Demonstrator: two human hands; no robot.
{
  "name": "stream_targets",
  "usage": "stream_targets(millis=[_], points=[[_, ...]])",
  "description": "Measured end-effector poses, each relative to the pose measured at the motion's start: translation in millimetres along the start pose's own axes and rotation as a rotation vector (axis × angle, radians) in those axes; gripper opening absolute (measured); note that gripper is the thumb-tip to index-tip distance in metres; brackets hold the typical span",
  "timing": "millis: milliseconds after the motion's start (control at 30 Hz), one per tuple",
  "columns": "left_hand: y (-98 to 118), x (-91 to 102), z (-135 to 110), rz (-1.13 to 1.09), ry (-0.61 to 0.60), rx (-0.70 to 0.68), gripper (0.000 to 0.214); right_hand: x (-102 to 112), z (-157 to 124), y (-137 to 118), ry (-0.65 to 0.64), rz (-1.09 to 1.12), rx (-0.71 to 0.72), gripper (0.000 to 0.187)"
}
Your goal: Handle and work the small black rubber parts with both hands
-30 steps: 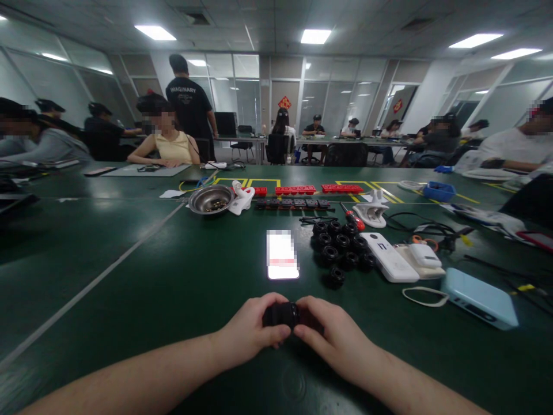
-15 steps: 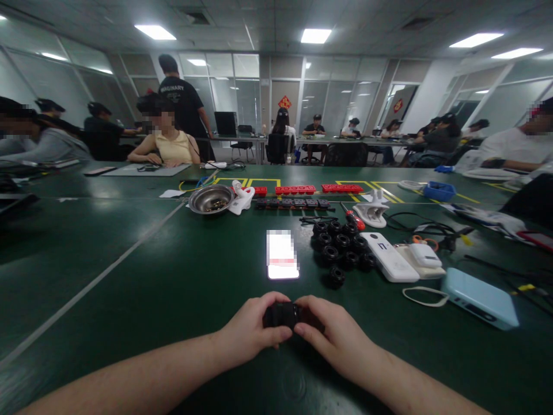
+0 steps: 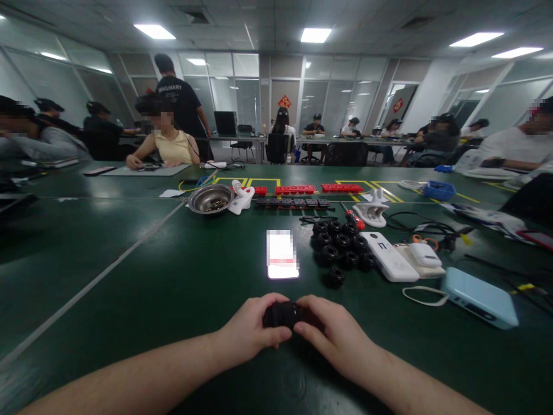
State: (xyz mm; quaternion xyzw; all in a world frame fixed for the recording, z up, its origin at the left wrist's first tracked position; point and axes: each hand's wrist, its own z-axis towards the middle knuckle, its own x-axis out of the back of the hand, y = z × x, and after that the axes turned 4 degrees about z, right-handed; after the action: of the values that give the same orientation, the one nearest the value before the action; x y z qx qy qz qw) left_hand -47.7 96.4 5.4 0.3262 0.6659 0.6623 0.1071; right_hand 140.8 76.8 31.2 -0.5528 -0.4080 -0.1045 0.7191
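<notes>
A black cylindrical part (image 3: pixel 280 315) is held level between both hands, low in the middle of the head view. My left hand (image 3: pixel 258 323) is closed around its left end, thumb in front and fingers behind. On the right end my right hand (image 3: pixel 325 323) is closed as well, thumb and fingertips against it. Fingers cover much of the part, so its exact kind is unclear. Just beyond the hands lies a phone (image 3: pixel 283 271) with a bright screen. Several black ring-shaped parts (image 3: pixel 344 242) stand grouped to the right of it, one (image 3: pixel 336 276) closer to me.
A metal bowl (image 3: pixel 196 203) with small brass-coloured pieces stands ahead on the left. Red strips (image 3: pixel 295 189) and a black strip (image 3: pixel 294 204) lie farther back. On the right are a screwdriver (image 3: pixel 355 219), a white phone-shaped object (image 3: pixel 390 259) and a light-blue power bank (image 3: pixel 480 297). Other people sit beyond.
My hands and the black part stay almost in place. Across the table, the seated person in yellow has shifted an arm.
</notes>
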Motion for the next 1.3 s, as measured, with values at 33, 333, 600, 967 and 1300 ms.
stream_targets(millis=[33,333,600,967,1300], points=[[-0.8,-0.5,0.4,-0.058,-0.007,0.007,0.044,0.5,-0.6,-0.4,0.007,0.015,0.012,0.016],[10.9,2.0,-3.4,0.178,0.050,-0.054,0.039,-0.3,0.5,-0.8,-0.009,-0.072,-0.050,0.016],[3.3,1.2,-1.5,0.071,-0.009,-0.018,0.036,1.1,-2.6,-1.9,-0.002,-0.008,-0.020,0.022],[4.5,1.2,-0.9,0.022,-0.037,0.001,0.036,0.7,-0.2,-0.8,-0.016,-0.013,-0.017,0.011],[4.4,1.5,-1.5,0.102,0.006,-0.002,0.040,-2.0,1.9,1.0,-0.022,-0.050,-0.020,0.020]])
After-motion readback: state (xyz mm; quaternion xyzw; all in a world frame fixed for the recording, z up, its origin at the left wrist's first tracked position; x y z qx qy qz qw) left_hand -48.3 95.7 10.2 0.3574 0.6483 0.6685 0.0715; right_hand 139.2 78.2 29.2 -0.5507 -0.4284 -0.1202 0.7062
